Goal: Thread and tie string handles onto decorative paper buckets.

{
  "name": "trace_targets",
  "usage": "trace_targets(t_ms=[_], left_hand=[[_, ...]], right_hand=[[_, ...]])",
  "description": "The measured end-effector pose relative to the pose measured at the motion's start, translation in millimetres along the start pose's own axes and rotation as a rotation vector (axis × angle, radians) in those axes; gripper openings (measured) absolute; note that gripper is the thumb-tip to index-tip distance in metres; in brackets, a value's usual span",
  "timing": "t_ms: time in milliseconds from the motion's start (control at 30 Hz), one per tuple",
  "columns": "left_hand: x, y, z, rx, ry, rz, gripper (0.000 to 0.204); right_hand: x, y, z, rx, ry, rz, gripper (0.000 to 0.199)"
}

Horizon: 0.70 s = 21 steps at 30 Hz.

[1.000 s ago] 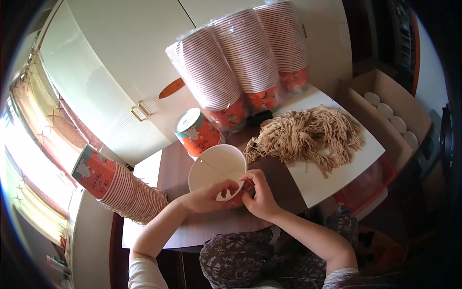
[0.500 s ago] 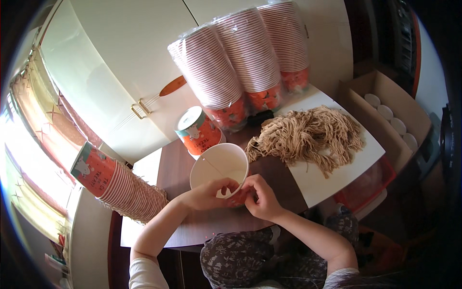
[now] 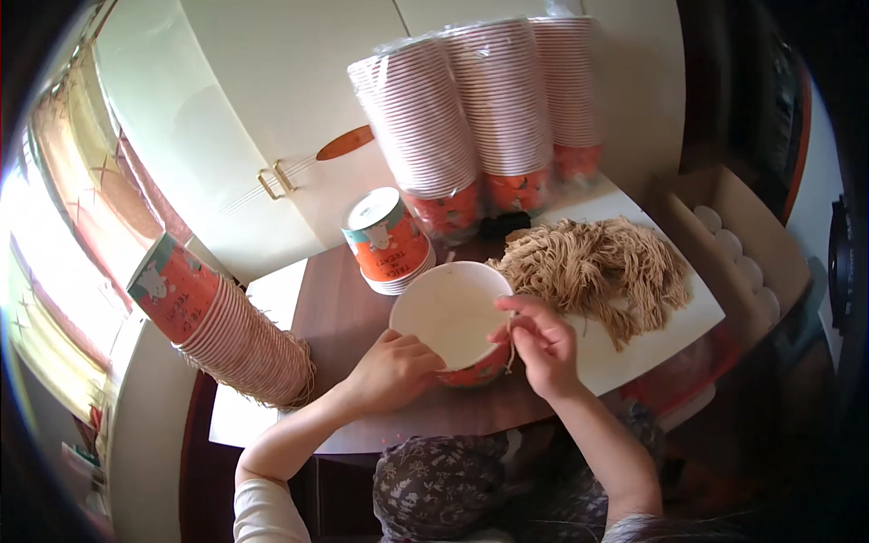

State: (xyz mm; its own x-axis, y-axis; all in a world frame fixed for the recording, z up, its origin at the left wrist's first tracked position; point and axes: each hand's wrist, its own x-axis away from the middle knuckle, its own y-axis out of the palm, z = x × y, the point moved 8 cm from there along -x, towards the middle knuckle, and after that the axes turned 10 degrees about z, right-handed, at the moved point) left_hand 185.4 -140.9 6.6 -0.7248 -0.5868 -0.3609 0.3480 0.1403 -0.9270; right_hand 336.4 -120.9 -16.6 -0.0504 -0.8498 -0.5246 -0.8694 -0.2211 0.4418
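A paper bucket, white inside and orange outside, stands tilted on the brown tabletop with its mouth facing up toward me. My left hand grips its near-left rim, fingers curled over the edge. At the right side of the rim, the thumb and fingers of my right hand pinch a thin tan cord, whose short end hangs against the bucket's outer wall. Just behind is a short upside-down stack of orange and teal buckets. To the right lies a loose heap of tan cords.
Tall plastic-wrapped bucket stacks stand at the back before white cabinets. A long leaning stack of corded buckets lies at the left. A black object sits behind the cords. An open cardboard box is beyond the table's right edge.
The bucket and both hands have shifted right in the picture. My right hand has lifted from the near rim to its right side. The cord across the bucket's inside no longer shows.
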Motion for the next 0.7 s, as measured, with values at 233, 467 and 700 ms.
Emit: trace_targets(t_ms=[233,467,700], left_hand=[[29,-5,41,-0.477,0.246,0.187,0.019],[51,20,29,-0.538,0.251,0.247,0.025],[68,38,17,-0.484,0.253,0.243,0.028]], right_hand=[[8,36,-10,-0.026,0.224,-0.11,0.049],[23,42,34,0.114,0.267,-0.059,0.042],[31,27,77,0.182,0.364,-0.012,0.023]])
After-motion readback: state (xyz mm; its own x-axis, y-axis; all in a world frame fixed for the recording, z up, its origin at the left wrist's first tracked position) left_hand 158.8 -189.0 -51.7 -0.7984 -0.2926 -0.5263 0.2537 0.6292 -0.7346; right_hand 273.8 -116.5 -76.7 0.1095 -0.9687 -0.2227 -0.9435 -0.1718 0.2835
